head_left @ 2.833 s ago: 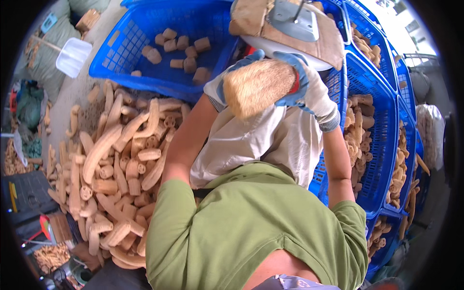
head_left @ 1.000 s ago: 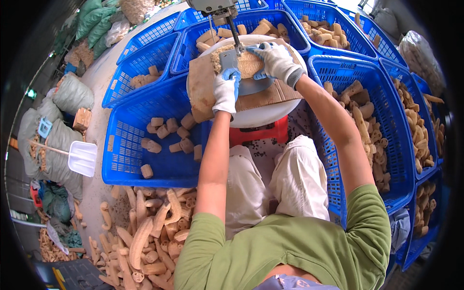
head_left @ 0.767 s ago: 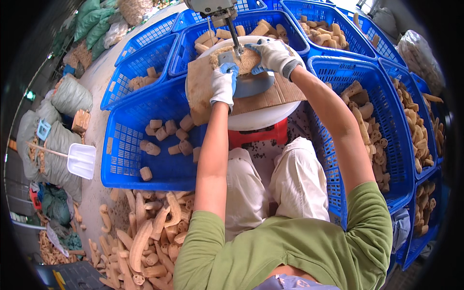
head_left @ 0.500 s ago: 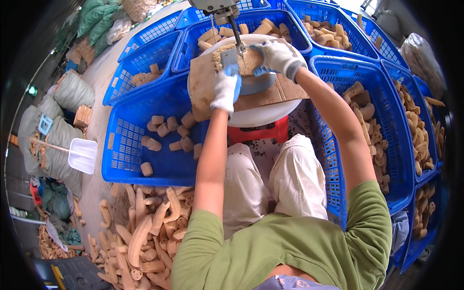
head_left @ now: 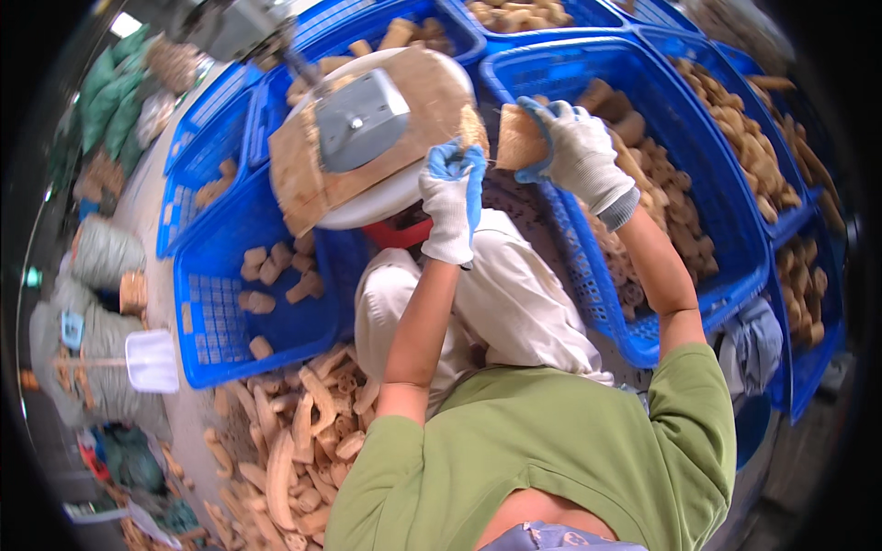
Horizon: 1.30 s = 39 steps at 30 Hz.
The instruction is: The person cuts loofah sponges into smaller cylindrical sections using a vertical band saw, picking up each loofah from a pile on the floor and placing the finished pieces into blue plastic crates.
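Observation:
My right hand [head_left: 581, 154], in a white glove, grips a short tan loofah chunk [head_left: 517, 138] over the rim of the blue basket on the right [head_left: 707, 285]. Beside it, my left hand [head_left: 452, 197], in a white and blue glove, pinches a thin loofah slice [head_left: 474, 129] at the edge of the cardboard-covered round stand [head_left: 303, 174]. A grey cutting machine [head_left: 361, 117] sits on that stand, left of both hands. My knees in white trousers [head_left: 496, 303] are below.
A blue basket on the left [head_left: 216, 321] holds several cut pieces. More blue baskets with loofah lie behind the stand [head_left: 551, 14] and to the right. Long loofahs are piled on the floor [head_left: 294, 432]. A white scoop [head_left: 152, 360] and sacks [head_left: 101, 253] lie at the left.
Both hands have pulled away from the cutter toward the right. The loofah is now in two parts, a chunk in my right hand and a slice in my left.

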{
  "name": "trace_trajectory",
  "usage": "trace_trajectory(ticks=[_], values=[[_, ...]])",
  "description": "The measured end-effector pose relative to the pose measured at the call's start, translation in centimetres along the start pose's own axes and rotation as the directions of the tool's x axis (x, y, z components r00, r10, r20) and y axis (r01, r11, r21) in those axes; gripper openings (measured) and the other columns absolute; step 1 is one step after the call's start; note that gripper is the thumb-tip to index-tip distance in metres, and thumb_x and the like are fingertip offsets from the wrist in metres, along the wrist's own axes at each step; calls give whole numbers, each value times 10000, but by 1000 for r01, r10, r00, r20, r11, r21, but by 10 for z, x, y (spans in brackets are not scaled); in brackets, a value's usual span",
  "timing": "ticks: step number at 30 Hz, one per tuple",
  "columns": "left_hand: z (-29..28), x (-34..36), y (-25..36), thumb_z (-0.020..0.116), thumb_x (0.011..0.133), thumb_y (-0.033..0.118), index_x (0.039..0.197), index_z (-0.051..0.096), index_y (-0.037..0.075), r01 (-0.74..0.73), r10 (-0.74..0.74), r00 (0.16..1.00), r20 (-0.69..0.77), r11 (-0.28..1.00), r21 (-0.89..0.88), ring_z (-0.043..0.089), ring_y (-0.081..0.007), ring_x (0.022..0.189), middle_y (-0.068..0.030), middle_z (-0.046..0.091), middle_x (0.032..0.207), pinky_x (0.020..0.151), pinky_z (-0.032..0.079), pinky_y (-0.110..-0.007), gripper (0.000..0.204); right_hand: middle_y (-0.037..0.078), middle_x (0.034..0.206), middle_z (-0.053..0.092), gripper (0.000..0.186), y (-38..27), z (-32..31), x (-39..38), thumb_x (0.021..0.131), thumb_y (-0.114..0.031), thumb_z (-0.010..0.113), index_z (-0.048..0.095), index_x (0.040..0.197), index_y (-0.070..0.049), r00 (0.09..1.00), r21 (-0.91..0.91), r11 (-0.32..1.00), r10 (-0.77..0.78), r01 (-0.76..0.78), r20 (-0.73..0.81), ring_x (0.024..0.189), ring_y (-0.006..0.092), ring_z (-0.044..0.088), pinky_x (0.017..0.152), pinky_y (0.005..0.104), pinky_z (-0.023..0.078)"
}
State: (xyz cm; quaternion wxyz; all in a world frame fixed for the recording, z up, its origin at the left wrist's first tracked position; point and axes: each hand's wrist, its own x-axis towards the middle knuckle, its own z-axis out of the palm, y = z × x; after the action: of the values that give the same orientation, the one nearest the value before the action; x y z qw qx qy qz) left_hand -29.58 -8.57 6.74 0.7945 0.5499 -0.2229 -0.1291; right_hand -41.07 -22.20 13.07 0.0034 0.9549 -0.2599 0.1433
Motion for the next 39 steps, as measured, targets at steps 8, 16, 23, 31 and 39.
trace_trajectory(ticks=[8,16,23,31,39], values=[[107,-50,-90,691,945,96,986,627,53,-68,80,954,289,996,-51,590,-75,804,-17,634,933,703,515,-235,87,158,1285,620,1053,190,7,-112,617,-646,842,460,1484,-186,825,222,860,506,-460,-252,1182,346,602,988,448,511],[107,-102,-113,731,885,417,1382,545,207,-655,-140,471,871,606,451,485,-368,1332,-192,515,1439,1127,395,-428,571,34,1298,607,1056,184,-17,-150,561,-412,932,451,1495,-305,833,-32,895,401,-445,-380,1236,264,546,1108,526,335],[87,-59,-43,676,983,297,1335,529,-24,92,-90,916,392,996,14,550,-136,1124,-120,603,1249,943,483,-310,499,45,1340,569,1071,108,-5,-97,591,-352,938,401,1517,-305,970,-17,995,91,-98,-226,1305,288,494,1189,556,250],[46,-49,-43,534,898,-66,968,698,38,290,-329,848,415,944,156,623,-81,628,-46,696,881,541,485,-199,206,43,1359,575,1074,82,12,-63,575,-367,945,413,1506,-297,974,-69,990,109,-124,-197,1287,288,521,1179,541,289],[27,-70,-104,621,819,76,892,713,105,-387,-297,735,609,553,738,682,-354,898,-164,708,928,789,541,-436,121,103,1370,587,958,126,19,-75,682,-483,879,438,1501,-253,840,93,854,520,-512,-153,1267,300,554,1116,477,398]])
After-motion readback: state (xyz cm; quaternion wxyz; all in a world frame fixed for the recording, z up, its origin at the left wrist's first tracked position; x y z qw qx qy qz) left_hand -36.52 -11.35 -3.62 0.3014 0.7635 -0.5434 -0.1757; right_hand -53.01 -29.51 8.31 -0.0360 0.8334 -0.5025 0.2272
